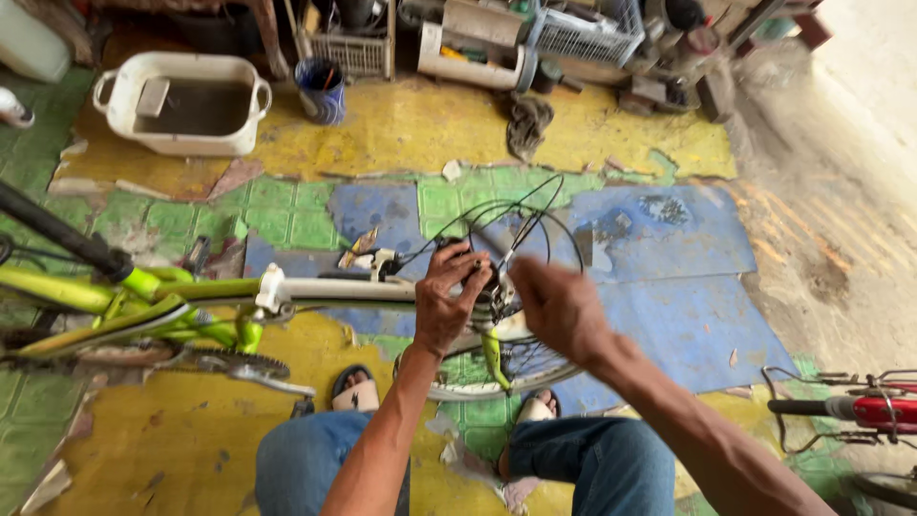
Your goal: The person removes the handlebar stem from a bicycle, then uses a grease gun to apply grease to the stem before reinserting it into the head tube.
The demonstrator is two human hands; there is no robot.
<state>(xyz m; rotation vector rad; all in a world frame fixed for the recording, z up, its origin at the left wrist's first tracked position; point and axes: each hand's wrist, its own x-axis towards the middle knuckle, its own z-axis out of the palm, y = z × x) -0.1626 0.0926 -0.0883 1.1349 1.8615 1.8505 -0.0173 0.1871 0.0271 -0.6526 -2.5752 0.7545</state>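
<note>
At frame centre, the left hand (449, 301) has its fingers closed around the lime-green bicycle's white handlebar stem (334, 290), while the right hand (559, 306), fingers loosely curled, pinches the thin black brake cables (521, 225). This looks like cable fitting; the next move likely needs steady, fine routing.

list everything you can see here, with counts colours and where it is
bicycle: 1, lime green and white, lying across the floor at left
black cables: a bundle, black, looping above the hands
white tub: 1, white, holding dark water, top left
blue cup: 1, blue, right of the tub
rag: 1, grey, top centre
wire baskets: 2, pale, along the top edge
red bike part: 1, red, right edge
sandals: 2, dark and pale, on the feet below
left hand: 1, gripping the bicycle's front end
right hand: 1, blurred, at the cables
</note>
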